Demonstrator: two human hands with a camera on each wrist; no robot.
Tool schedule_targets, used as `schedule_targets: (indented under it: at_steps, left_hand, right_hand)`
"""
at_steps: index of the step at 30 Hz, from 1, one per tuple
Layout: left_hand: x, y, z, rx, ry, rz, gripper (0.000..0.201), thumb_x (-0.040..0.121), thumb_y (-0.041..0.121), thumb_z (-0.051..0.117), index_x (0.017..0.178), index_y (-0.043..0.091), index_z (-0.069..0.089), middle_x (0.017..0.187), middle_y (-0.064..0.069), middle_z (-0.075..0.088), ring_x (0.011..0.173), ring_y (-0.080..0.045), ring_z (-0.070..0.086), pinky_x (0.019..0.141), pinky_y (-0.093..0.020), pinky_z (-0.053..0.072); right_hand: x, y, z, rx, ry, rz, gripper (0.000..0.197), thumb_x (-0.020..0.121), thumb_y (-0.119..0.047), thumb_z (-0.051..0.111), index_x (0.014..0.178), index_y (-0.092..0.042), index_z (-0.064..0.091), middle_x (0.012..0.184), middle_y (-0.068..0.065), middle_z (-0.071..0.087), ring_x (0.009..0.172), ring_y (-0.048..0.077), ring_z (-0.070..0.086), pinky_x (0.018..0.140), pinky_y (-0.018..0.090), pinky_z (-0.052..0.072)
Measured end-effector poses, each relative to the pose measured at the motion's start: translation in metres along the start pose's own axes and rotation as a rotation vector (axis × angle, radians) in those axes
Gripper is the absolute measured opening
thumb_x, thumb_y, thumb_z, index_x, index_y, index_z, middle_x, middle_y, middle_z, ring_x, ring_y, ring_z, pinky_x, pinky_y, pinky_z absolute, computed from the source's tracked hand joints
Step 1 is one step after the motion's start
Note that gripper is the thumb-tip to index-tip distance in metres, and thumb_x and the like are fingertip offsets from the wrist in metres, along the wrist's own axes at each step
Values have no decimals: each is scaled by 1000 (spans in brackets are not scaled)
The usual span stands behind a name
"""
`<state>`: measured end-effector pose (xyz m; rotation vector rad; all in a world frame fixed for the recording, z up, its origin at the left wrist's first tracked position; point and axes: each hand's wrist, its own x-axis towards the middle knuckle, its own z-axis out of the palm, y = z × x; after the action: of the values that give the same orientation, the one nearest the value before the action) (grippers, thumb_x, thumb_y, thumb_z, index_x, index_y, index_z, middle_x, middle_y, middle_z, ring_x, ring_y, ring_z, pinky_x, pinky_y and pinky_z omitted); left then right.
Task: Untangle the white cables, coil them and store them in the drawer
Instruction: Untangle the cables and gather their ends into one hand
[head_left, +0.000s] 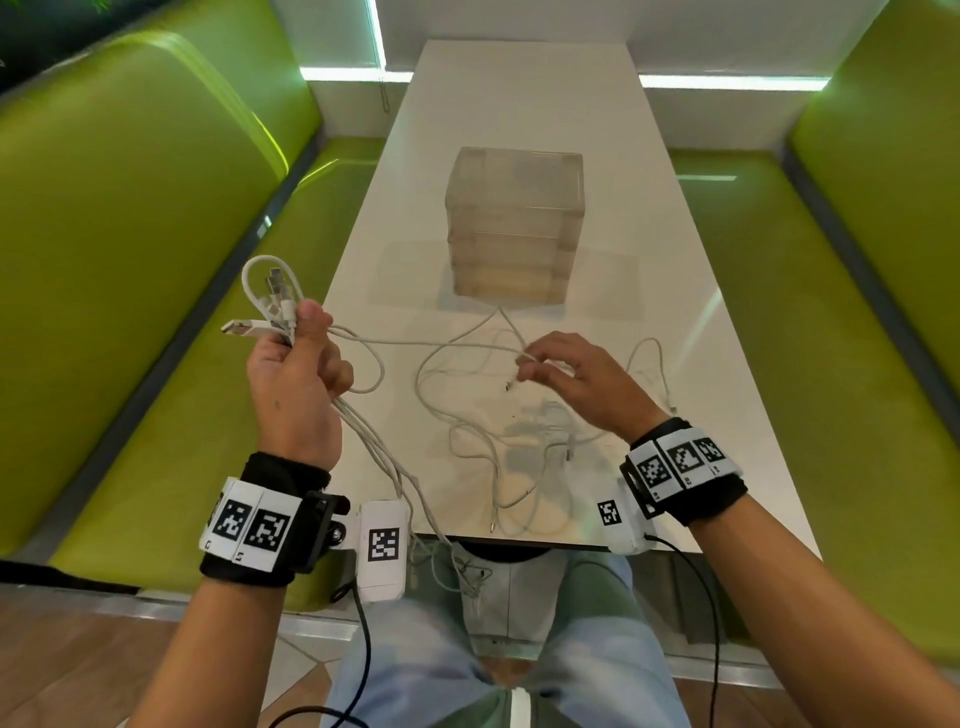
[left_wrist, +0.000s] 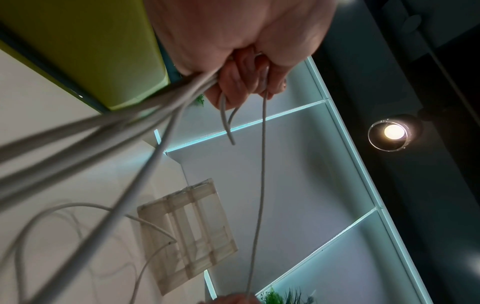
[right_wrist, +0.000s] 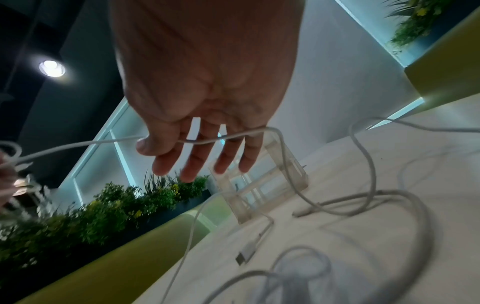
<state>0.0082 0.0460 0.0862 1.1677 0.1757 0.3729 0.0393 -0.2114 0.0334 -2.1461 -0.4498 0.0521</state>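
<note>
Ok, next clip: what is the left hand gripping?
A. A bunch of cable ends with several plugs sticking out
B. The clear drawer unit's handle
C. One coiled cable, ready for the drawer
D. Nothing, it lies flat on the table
A: the left hand is raised and closed around several white cables, with plugs fanning out above the fist.

- Drawer unit (head_left: 514, 228): translucent, its contents too hazy to tell.
- White cables (head_left: 467, 415): the tangle near the table's near edge runs together; single strands cannot be traced.
- Left hand (left_wrist: 241, 41): cut off by the left wrist view's top edge.
</note>
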Motion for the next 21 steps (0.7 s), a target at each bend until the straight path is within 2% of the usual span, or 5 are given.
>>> schedule_targets:
  at_steps: [4, 8, 11, 14, 21]
  left_hand:
    - [-2, -9, 3, 97, -32, -56, 22, 96, 23, 54, 76, 13, 52, 47, 15, 35, 43, -4, 22, 40, -18, 24]
    - [-20, -26, 20, 265, -226, -146, 26, 82, 38, 60, 76, 13, 59, 45, 12, 35, 41, -6, 25, 42, -22, 24]
    - [-36, -32, 36, 330, -367, -186, 27, 78, 43, 60, 71, 18, 64, 46, 10, 32, 40, -8, 25, 42, -23, 23]
    - [-43, -33, 46, 350, -449, -253, 33, 78, 44, 59, 74, 12, 62, 45, 12, 30, 40, -8, 23, 42, -22, 23]
    - [-36, -36, 49, 354, -377, -221, 26, 91, 24, 62, 78, 1, 58, 45, 9, 28, 40, -10, 22, 41, -22, 22]
  right_hand:
    - [1, -20, -12, 195, 75, 12, 15, 95, -17, 53, 98, -11, 66, 62, 1, 56, 58, 5, 49, 64, 18, 41]
    - [4, -43, -12, 49, -1, -111, 16, 94, -20, 56, 93, -14, 71, 69, -19, 66, 64, 2, 58, 64, 18, 45]
    - [6, -51, -5, -266, 12, -179, 21, 93, -30, 55, 85, -19, 71, 62, -10, 62, 58, 13, 55, 58, 35, 45]
    - [4, -57, -4, -466, 36, -220, 23, 93, -28, 52, 78, -18, 67, 54, -8, 50, 52, 14, 41, 51, 29, 31]
    - [-5, -68, -12, -503, -96, -247, 30, 96, -33, 50, 72, -18, 59, 49, -11, 36, 46, 8, 35, 49, 32, 31]
